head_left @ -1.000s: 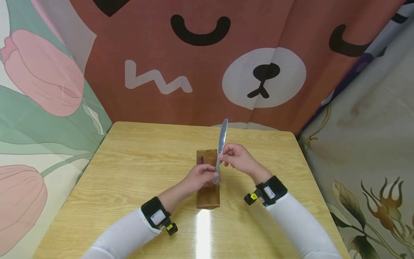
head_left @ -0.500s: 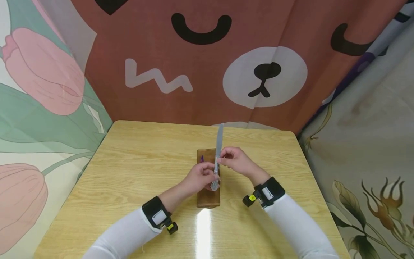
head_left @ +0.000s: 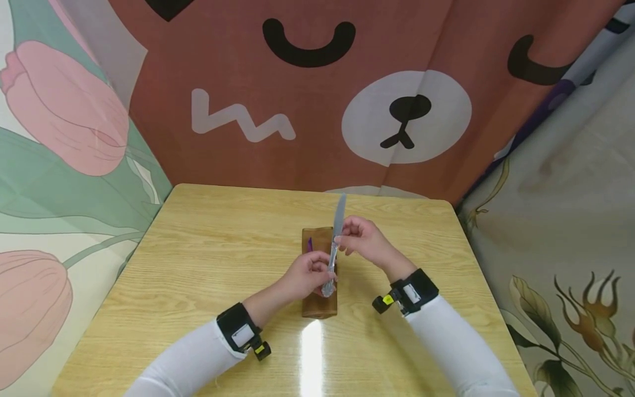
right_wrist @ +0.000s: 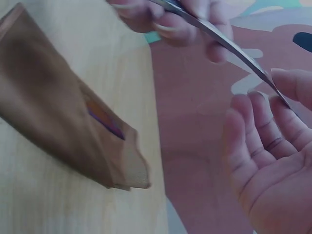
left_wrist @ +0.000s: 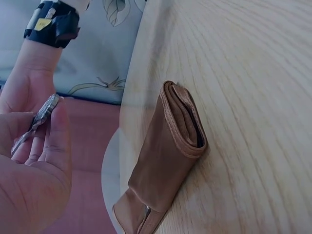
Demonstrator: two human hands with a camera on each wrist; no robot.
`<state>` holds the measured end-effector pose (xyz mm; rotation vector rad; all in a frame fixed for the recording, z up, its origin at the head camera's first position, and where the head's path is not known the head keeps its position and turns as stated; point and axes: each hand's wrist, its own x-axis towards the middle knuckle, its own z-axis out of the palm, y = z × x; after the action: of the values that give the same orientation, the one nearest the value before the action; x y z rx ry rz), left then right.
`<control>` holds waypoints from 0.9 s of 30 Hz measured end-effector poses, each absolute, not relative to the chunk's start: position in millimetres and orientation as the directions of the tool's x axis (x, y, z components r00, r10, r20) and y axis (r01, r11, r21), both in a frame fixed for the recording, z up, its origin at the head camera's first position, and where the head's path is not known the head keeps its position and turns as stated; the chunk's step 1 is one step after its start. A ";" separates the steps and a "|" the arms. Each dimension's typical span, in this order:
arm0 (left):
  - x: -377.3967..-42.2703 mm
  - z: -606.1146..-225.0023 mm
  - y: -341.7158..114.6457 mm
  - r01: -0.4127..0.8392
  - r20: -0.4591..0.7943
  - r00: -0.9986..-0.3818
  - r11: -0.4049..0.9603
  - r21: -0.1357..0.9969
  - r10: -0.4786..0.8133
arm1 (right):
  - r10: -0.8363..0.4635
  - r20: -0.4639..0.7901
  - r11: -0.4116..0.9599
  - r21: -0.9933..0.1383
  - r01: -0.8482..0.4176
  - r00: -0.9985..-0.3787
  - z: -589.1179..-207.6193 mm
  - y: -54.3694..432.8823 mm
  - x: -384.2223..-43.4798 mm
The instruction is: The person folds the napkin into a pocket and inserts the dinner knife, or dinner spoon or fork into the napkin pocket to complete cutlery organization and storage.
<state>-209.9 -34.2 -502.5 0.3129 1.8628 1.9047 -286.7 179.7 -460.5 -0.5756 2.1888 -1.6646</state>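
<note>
A silver table knife (head_left: 339, 218) with an ornate handle is held above the table, its blade pointing away from me. My left hand (head_left: 308, 274) pinches the handle near its end. The right hand (head_left: 366, 241) pinches the knife between thumb and index finger around the base of the blade, its other fingers loosely bent. Beneath both hands lies a folded brown cloth pouch (left_wrist: 165, 151), apart from the knife. A purple edge (right_wrist: 105, 122) shows in the pouch's opening in the right wrist view; what it belongs to is mostly hidden.
The pouch rests lengthwise on a light wooden table (head_left: 213, 231). A brown curtain (head_left: 307, 165) with a printed bear hangs behind the table's far edge. Flowered cloths hang on the left and right sides. Each wrist wears a black strap with a small camera.
The knife has slid a little toward me, so more handle end shows below my left hand. Its blade swung more upright half a second ago and leans right again now.
</note>
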 end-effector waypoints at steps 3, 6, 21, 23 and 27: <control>-207.8 -503.2 -32.4 -0.150 -0.146 -0.871 0.029 0.988 0.468 | -0.481 -0.031 0.204 -0.976 -0.077 -0.876 -453.5 180.7 -291.5; -205.9 -503.5 -30.5 -0.136 -0.139 -0.873 0.040 0.990 0.467 | -0.467 -0.027 0.173 -0.983 -0.061 -0.884 -447.0 181.9 -295.0; -203.6 -500.3 -28.2 -0.115 -0.119 -0.868 0.037 0.993 0.482 | -0.426 0.008 0.051 -0.998 -0.033 -0.905 -433.3 175.1 -296.2; -203.5 -500.7 -28.7 -0.113 -0.116 -0.866 0.037 0.993 0.486 | -0.420 0.008 0.038 -0.999 -0.026 -0.908 -433.1 174.0 -296.0; -202.9 -502.2 -29.5 -0.113 -0.116 -0.862 0.035 0.993 0.493 | -0.415 0.005 -0.007 -1.000 -0.003 -0.910 -434.8 172.3 -295.7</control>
<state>-202.9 -29.5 -502.2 0.3831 1.8893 1.8800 -295.7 172.3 -434.8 -0.4360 1.9801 -1.9926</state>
